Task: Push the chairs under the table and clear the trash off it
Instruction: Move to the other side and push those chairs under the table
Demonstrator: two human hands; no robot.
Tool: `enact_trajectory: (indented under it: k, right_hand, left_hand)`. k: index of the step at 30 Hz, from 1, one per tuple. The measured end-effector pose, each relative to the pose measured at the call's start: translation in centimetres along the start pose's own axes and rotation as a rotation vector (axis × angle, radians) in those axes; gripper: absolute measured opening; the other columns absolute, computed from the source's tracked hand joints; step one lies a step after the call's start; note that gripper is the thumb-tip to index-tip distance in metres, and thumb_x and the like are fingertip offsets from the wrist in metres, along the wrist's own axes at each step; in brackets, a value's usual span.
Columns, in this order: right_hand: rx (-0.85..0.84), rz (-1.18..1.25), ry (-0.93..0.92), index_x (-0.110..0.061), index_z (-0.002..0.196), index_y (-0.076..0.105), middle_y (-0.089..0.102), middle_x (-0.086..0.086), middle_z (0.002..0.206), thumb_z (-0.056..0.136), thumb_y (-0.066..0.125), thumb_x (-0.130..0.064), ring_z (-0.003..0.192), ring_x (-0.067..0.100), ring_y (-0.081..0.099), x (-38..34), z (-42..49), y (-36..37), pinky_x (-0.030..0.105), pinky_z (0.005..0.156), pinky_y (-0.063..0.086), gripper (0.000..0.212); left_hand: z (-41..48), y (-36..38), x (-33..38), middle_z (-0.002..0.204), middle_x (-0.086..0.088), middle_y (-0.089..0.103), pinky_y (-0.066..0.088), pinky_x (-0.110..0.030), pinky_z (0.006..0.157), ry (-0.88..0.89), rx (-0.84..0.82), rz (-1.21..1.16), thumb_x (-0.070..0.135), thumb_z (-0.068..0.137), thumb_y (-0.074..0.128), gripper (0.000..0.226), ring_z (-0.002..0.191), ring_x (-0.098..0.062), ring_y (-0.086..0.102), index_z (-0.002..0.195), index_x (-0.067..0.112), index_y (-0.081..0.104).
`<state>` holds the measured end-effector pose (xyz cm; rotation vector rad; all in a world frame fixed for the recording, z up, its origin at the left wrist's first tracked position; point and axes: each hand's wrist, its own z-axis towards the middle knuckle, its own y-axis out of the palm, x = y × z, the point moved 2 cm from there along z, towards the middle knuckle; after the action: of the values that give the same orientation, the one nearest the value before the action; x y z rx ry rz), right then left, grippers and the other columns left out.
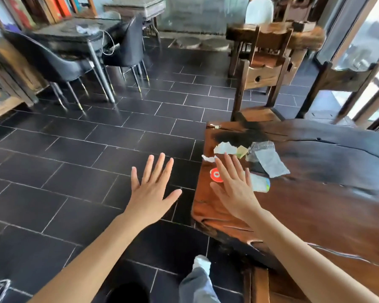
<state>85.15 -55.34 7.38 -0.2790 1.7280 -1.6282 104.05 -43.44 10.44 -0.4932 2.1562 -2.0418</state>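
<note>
A dark wooden table [315,193] fills the right side. Trash lies near its left end: torn white paper [224,148], a small white scrap [208,159], a yellowish piece [242,151], a clear plastic bag [269,159], a cup lying on its side [260,184] with a red lid [216,174]. My right hand [234,189] hovers open over the cup and lid, fingers spread. My left hand [151,189] is open over the floor, left of the table. A wooden chair [263,77] stands beyond the table's far end, pulled out. Another chair's back [256,283] shows at the near edge.
Black tiled floor [74,171] spreads to the left. A dark table with black padded chairs [59,62] stands at the back left. Another wooden table [276,36] stands behind the chair. A wooden frame [341,79] and glass doors are at the right. My foot [201,263] is below.
</note>
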Motion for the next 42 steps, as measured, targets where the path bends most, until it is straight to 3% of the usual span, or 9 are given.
enact_trajectory:
  k: [5,9,15,27,36,42]
  right_hand:
    - [-0.031,-0.011,-0.043,-0.035,0.150,-0.005,-0.022,-0.007,0.156,0.096,0.026,-0.053,0.141,0.015,-0.028,-2.1,11.5,1.0,0.049,0.117,-0.007,0.065]
    - [-0.020,0.027,-0.076,-0.030,0.151,-0.007,-0.021,-0.006,0.157,0.097,0.034,-0.047,0.143,0.016,-0.025,-3.1,19.3,2.2,0.046,0.115,-0.009,0.070]
    - [-0.054,0.040,-0.011,-0.030,0.151,-0.007,-0.018,-0.006,0.158,0.096,0.033,-0.050,0.144,0.015,-0.022,-3.3,28.3,5.7,0.047,0.116,-0.008,0.071]
    - [0.011,-0.024,0.211,-0.027,0.151,-0.006,-0.017,-0.005,0.158,0.097,0.036,-0.047,0.142,0.015,-0.024,-6.0,48.9,8.0,0.047,0.114,-0.009,0.071]
    - [0.088,-0.067,0.420,-0.026,0.151,-0.003,-0.023,-0.007,0.153,0.091,0.023,-0.056,0.142,0.016,-0.022,-1.0,56.7,6.9,0.047,0.114,-0.007,0.072]
    - [0.111,-0.050,0.488,-0.025,0.151,-0.005,-0.021,-0.003,0.156,0.096,0.030,-0.052,0.142,0.016,-0.024,5.4,65.0,5.7,0.048,0.116,-0.004,0.071]
  left_hand:
    - [8.7,-2.8,-5.2,0.153,0.008,-0.034,-0.022,-0.051,0.107,0.019,-0.010,0.119,0.068,0.081,0.004,0.079,0.137,-0.015,-0.037,0.144,0.031,-0.027]
    - [16.2,-4.8,-8.8,0.153,0.007,-0.033,-0.019,-0.053,0.110,-0.052,0.015,0.076,0.059,0.093,0.024,0.077,0.138,-0.015,-0.035,0.144,0.030,-0.025]
    - [25.1,-5.4,-15.2,0.154,0.007,-0.032,-0.018,-0.053,0.110,-0.045,-0.010,0.079,0.057,0.093,0.027,0.078,0.139,-0.016,-0.034,0.145,0.030,-0.024]
    - [48.3,-6.8,-24.5,0.154,0.009,-0.029,-0.017,-0.052,0.112,0.231,-0.079,0.039,0.055,0.094,0.028,0.075,0.140,-0.014,-0.032,0.147,0.030,-0.020]
    - [61.0,-6.7,-23.5,0.155,0.010,-0.027,-0.017,-0.052,0.112,0.392,-0.161,-0.090,0.055,0.093,0.033,0.080,0.140,-0.012,-0.031,0.146,0.030,-0.022]
    - [72.7,-7.7,-20.8,0.155,0.012,-0.028,-0.020,-0.048,0.111,0.451,-0.101,-0.097,0.056,0.092,0.033,0.082,0.140,-0.011,-0.032,0.146,0.032,-0.024]
